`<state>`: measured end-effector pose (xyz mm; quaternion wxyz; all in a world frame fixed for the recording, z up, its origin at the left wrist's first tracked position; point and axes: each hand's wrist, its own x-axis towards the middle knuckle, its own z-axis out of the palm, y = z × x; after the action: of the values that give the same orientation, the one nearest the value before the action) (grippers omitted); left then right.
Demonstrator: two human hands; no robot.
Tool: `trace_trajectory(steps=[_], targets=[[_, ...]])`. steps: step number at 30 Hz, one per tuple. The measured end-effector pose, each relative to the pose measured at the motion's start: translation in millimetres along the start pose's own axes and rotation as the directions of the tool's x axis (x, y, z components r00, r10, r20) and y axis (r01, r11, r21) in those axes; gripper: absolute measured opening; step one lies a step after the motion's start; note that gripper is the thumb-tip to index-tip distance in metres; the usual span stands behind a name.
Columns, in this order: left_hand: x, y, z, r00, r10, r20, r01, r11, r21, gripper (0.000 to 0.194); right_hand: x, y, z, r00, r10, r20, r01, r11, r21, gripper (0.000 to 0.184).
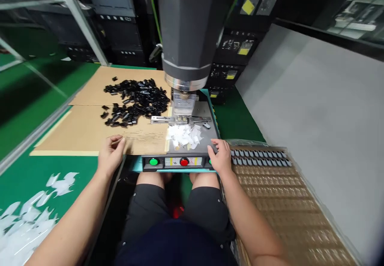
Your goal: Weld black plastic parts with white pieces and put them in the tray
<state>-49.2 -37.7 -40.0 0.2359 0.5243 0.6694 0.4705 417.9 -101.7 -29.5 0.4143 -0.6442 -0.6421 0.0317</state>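
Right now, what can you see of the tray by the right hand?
The tray is a long, clear-brownish blister sheet, seemingly thin plastic, with rows of small pockets. It lies flat on the green bench, right of the machine base, running toward the camera. Only the two farthest rows hold dark parts; the rest look empty. The right hand rests at its far-left corner.

Bare forearms, no sleeves — dark grey shorts (177, 208), navy top (174, 246).

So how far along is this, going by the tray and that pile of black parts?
Done: two rows of dark parts fill the far end of the tray. In hand: the right hand rests at the press base, the left hand on the cardboard. Left: most tray pockets and the black parts pile.
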Motion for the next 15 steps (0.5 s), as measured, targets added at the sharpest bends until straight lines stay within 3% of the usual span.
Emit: trace_trajectory(steps=[5,7,9,12,15], targets=[[33,17,-9.9,0.991,0.101,-0.09,-0.079,0.972,0.221,0.044,13,-17,24,0.983,-0.137,0.119,0.141,0.99,-0.021,0.029],[40,25,-11.4,0.984,0.157,-0.082,-0.126,0.947,0.294,0.04,16,-16,30,0.982,-0.139,0.127,0.143,0.989,-0.023,0.029],[37,36,-4.3,0.961,0.276,-0.024,-0.256,0.916,0.307,0.034,19,-14,33,0.987,-0.104,0.119,0.108,0.994,-0.021,0.028],[14,56,22.3,0.872,0.465,0.15,-0.488,0.847,0.212,0.028,22,-11,31,0.99,-0.055,0.128,0.057,0.998,-0.01,0.035],[-20,80,56.3,0.762,0.541,0.356,-0.606,0.79,0.094,0.025,26,-11,29,0.979,-0.074,0.189,0.078,0.997,-0.012,0.048]])
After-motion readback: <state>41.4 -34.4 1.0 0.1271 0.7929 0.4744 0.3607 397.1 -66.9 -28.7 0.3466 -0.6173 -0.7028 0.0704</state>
